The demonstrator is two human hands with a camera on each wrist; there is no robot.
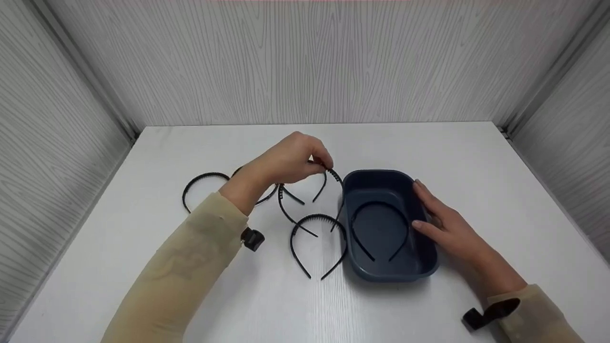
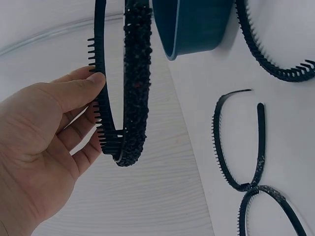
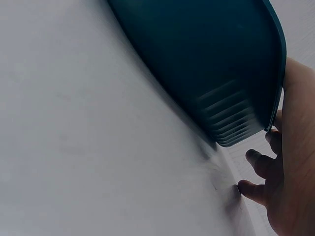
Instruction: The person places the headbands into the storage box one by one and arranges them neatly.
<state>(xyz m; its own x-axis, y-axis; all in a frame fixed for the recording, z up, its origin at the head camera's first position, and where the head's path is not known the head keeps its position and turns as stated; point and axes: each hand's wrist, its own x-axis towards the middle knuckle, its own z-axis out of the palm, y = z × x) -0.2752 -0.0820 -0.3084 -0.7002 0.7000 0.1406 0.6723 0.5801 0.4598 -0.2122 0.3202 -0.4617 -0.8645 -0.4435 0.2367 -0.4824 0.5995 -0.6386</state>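
My left hand [image 1: 295, 159] pinches a black toothed headband [image 1: 336, 175] between thumb and fingers, just left of a dark blue plastic bin [image 1: 349, 247]. The left wrist view shows the held headband [image 2: 137, 88] upright, its outer face bumpy and its teeth against my fingers. At the bin's right side, my right hand [image 1: 448, 231] grips the rim, thumb over the edge and other fingers along the outside. Inside the bin lies one black headband [image 1: 381, 203]. Another headband [image 1: 318, 216] lies on the table close against the bin's left wall.
More black headbands [image 1: 207, 175] lie on the white table [image 1: 267, 295] to the left, partly hidden behind my left hand and forearm. Pale wood-grain panels [image 1: 305, 62] stand at the back and both sides. Each wrist carries a black strap mount [image 1: 252, 239].
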